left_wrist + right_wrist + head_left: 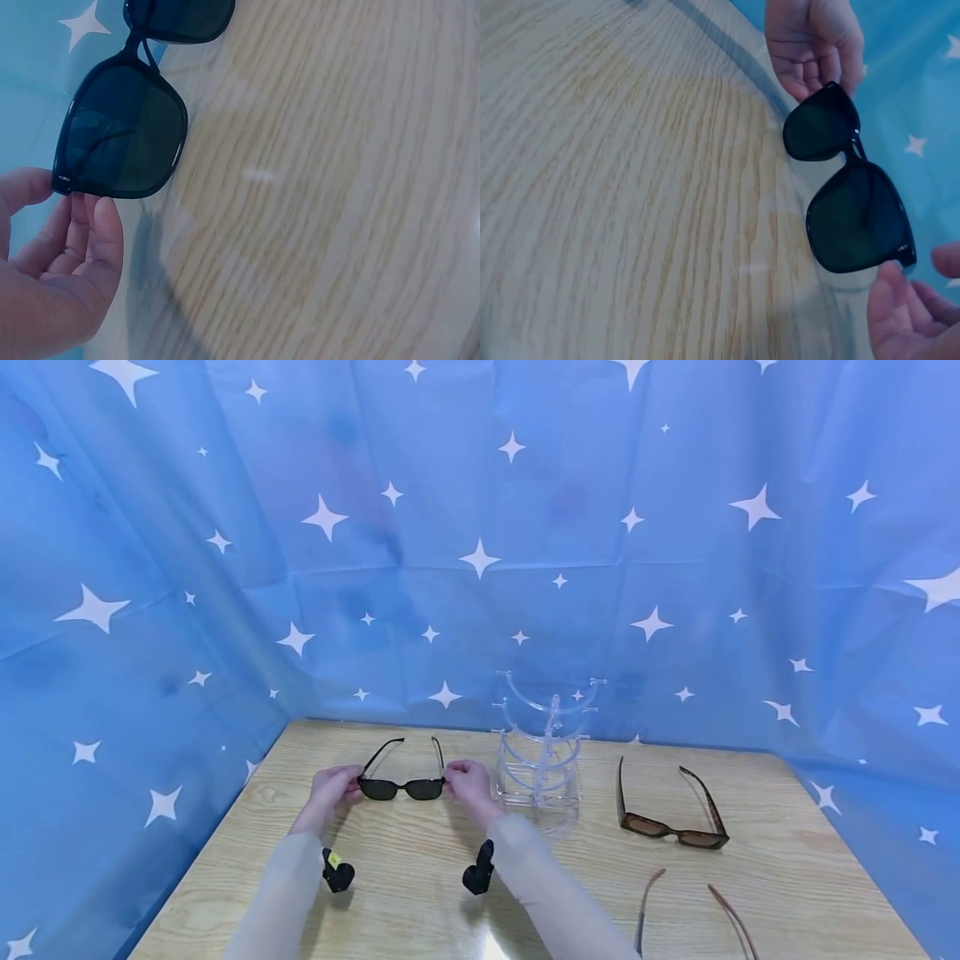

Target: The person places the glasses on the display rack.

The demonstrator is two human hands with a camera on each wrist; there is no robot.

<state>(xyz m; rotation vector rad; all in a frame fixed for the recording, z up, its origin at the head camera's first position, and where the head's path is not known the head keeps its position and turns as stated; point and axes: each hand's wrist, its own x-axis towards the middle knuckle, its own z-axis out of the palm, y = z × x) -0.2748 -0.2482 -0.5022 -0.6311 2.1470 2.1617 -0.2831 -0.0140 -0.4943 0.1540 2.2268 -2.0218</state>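
Observation:
Black sunglasses (403, 789) with dark lenses are held between both hands over the left part of the table, temples unfolded and pointing to the back. The left hand (335, 787) pinches the frame's left corner; the left wrist view shows thumb and fingers of that hand (64, 270) at the hinge beside one lens (124, 131). At the other corner the right hand (471, 783) grips the frame, its fingers (892, 300) against the hinge end in the right wrist view, where the sunglasses (859, 217) hang between the two hands.
A clear tiered display stand (542, 760) stands just right of the right hand. Brown tortoiseshell sunglasses (667, 832) lie further right on the wooden table (405, 893). Reddish-brown temples (731, 914) of another pair show at the front edge. A blue star-patterned cloth (450, 593) hangs behind.

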